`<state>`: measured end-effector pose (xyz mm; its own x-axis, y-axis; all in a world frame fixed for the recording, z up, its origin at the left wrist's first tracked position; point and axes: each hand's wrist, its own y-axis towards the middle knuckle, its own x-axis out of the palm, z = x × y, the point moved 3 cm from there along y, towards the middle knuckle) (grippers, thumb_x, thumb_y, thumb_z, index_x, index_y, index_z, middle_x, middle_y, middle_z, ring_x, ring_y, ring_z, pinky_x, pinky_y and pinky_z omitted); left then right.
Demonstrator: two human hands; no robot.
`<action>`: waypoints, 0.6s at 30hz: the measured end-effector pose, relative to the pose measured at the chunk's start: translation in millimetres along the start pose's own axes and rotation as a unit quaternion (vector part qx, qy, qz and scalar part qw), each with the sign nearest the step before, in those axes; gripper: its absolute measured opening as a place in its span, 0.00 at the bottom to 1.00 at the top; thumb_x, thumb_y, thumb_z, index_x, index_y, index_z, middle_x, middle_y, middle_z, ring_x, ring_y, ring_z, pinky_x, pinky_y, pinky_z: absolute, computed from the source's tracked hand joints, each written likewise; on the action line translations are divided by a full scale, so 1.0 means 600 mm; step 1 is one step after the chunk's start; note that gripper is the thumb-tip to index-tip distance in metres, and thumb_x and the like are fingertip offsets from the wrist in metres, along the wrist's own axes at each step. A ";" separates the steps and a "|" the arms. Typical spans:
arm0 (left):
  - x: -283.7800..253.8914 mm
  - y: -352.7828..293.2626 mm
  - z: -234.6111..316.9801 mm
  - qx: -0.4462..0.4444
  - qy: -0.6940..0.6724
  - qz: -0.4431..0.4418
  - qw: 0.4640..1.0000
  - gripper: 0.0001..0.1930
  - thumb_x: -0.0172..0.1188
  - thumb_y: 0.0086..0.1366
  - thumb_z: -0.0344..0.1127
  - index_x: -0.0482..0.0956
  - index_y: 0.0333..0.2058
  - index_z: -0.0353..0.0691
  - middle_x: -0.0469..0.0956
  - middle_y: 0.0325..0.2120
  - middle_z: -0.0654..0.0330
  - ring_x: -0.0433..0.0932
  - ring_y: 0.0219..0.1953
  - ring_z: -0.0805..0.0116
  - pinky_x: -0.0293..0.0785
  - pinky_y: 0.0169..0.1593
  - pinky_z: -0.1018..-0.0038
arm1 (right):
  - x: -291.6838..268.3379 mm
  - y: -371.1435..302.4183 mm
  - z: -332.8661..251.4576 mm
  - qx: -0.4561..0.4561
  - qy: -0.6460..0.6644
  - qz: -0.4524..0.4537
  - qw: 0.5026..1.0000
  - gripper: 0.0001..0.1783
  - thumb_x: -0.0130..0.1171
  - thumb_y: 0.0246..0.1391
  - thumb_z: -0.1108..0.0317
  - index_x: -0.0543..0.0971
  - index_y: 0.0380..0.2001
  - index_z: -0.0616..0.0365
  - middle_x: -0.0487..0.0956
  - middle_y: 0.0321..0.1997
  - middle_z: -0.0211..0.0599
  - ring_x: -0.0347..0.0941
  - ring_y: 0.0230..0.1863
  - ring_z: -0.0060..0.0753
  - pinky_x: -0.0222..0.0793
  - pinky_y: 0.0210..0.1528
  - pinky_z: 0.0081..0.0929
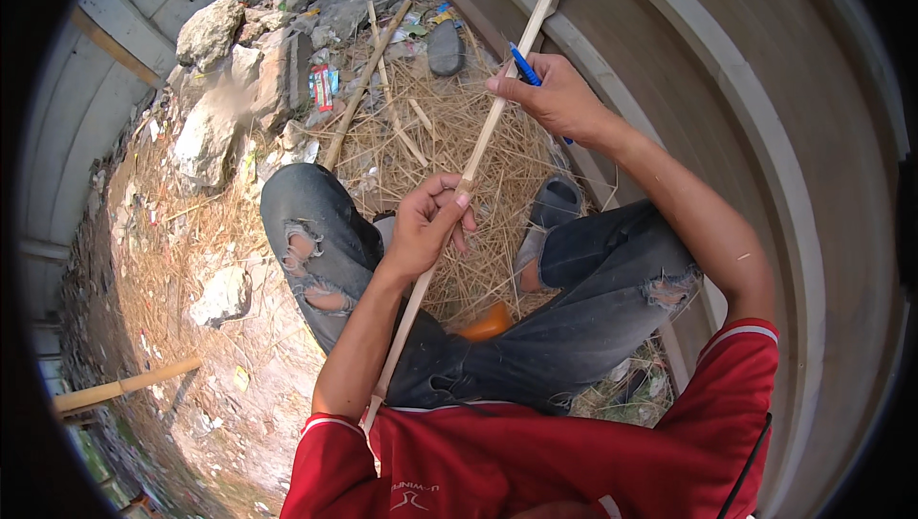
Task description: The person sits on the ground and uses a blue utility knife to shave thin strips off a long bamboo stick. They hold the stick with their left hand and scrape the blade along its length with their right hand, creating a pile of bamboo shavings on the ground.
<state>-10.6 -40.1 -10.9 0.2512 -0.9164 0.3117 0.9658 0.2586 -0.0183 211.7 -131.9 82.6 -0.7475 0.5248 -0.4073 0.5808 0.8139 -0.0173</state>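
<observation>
A long, pale bamboo strip (pixel 491 124) runs slantwise from beside my waist up past both hands. My left hand (pixel 426 230) is closed around it near its middle, above my bent knees. Higher up, my right hand (pixel 566 106) grips a slim blue tool (pixel 523 66) that looks like a utility knife; its blade is not visible. The right thumb and fingertips also meet the strip there. The strip's far end rises free beyond the right hand, and its lower end lies against my red shirt.
Straw-like shavings (pixel 497 242) cover the ground between my legs, around an orange object (pixel 488 322). Large rocks (pixel 206 136), a bamboo pole (pixel 368 84) and a dark stone (pixel 446 48) lie ahead. A ridged metal wall (pixel 765 136) curves close along my right. Another bamboo pole (pixel 129 384) juts in at left.
</observation>
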 end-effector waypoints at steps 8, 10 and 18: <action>0.004 0.002 0.024 -0.012 0.024 0.032 0.999 0.14 0.55 0.75 0.36 0.72 0.51 0.31 0.80 0.27 0.59 0.75 0.17 0.78 0.70 0.19 0.83 | 0.015 -0.018 -0.011 -0.011 -0.167 -0.068 0.984 0.26 0.64 0.60 0.44 0.81 0.29 0.60 0.67 0.16 0.26 0.62 0.20 0.21 0.57 0.25 0.28; 0.002 0.003 0.023 -0.015 0.034 0.058 0.998 0.13 0.57 0.74 0.34 0.72 0.50 0.31 0.80 0.28 0.59 0.74 0.16 0.79 0.69 0.19 0.83 | 0.027 -0.033 -0.028 -0.039 -0.217 -0.070 0.973 0.28 0.58 0.63 0.43 0.81 0.30 0.61 0.70 0.16 0.34 0.67 0.20 0.32 0.61 0.26 0.35; -0.007 0.011 0.011 0.047 0.110 0.115 0.986 0.10 0.60 0.70 0.29 0.76 0.46 0.29 0.83 0.31 0.58 0.81 0.25 0.77 0.79 0.30 0.81 | 0.097 -0.085 -0.016 -0.083 -0.322 -0.155 0.930 0.27 0.49 0.68 0.46 0.82 0.35 0.62 0.80 0.25 0.55 0.77 0.32 0.65 0.72 0.37 0.55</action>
<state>-5.5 -32.6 -6.1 0.4811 -0.8714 0.0962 0.8738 0.4854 0.0276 135.5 -140.5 68.7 -0.4916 0.0437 -0.8697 0.2710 0.9568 -0.1052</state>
